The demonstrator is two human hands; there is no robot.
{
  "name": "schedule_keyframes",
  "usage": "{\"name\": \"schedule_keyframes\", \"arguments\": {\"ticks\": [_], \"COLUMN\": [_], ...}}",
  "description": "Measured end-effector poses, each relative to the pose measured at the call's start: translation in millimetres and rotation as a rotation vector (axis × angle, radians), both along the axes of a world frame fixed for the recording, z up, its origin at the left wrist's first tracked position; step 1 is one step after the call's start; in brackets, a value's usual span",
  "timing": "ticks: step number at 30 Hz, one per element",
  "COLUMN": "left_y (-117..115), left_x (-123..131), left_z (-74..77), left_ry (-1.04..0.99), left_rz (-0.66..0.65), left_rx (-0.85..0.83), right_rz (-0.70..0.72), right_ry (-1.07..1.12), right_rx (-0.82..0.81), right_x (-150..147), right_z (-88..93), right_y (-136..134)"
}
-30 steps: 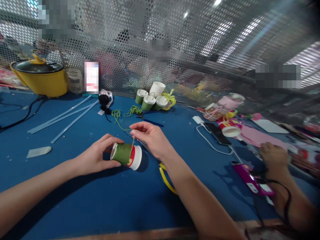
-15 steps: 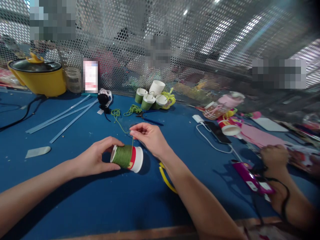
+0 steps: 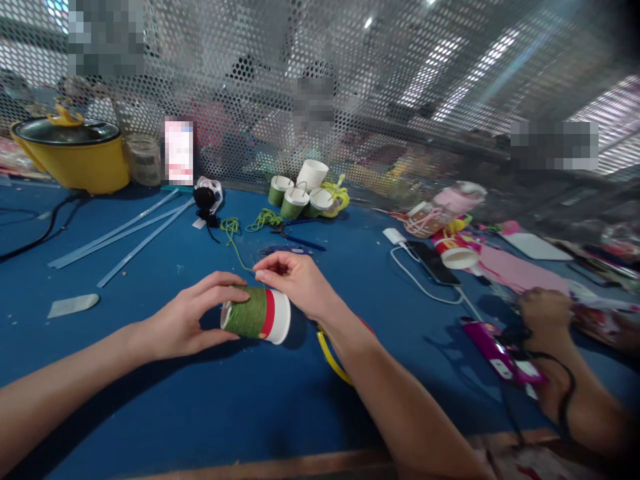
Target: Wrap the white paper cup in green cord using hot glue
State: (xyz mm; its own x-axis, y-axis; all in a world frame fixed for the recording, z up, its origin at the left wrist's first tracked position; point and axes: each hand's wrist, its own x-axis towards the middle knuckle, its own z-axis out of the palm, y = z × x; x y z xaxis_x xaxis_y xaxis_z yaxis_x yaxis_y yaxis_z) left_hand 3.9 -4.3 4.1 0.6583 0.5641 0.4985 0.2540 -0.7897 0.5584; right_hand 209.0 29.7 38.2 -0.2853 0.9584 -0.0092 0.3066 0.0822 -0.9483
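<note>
My left hand (image 3: 193,315) is closed around the base end of a paper cup (image 3: 283,317) lying on its side, with its white rim toward the right. Green yarn (image 3: 244,312) is wound over much of the cup, leaving a red and white band bare near the rim. Between the thumb and fingertips of my right hand (image 3: 295,280) is the green strand, pinched just above the cup. From there the strand (image 3: 240,257) runs back to a loose green tangle (image 3: 230,227) on the table.
Behind my hands lie blue-handled pliers (image 3: 303,241) and several cups wound in green (image 3: 295,203). Beside my right forearm is a yellow-handled tool (image 3: 333,360). Clear strips (image 3: 120,230) and a yellow pot (image 3: 75,160) are at left. Another person's hand (image 3: 545,317) rests at right.
My right hand has dropped slightly toward the cup and to the left with the strand. The cup has turned a little in my left hand, whose fingers now reach further over it.
</note>
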Motion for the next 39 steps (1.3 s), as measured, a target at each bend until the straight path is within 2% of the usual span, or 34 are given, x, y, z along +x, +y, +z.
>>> {"name": "schedule_keyframes", "arguments": {"ticks": [14,39], "left_y": [-0.7,-1.1], "left_x": [-1.6,1.1], "left_z": [-1.3,-2.4], "left_ry": [0.012,-0.015], "left_rz": [-0.011,-0.032], "left_rx": [0.061,0.089], "right_rz": [-0.009,0.083], "right_ry": [0.0,0.016], "right_rx": [-0.032,-0.163], "right_x": [0.6,2.0], "right_z": [-0.3,-1.3], "right_y": [-0.2,2.0]}}
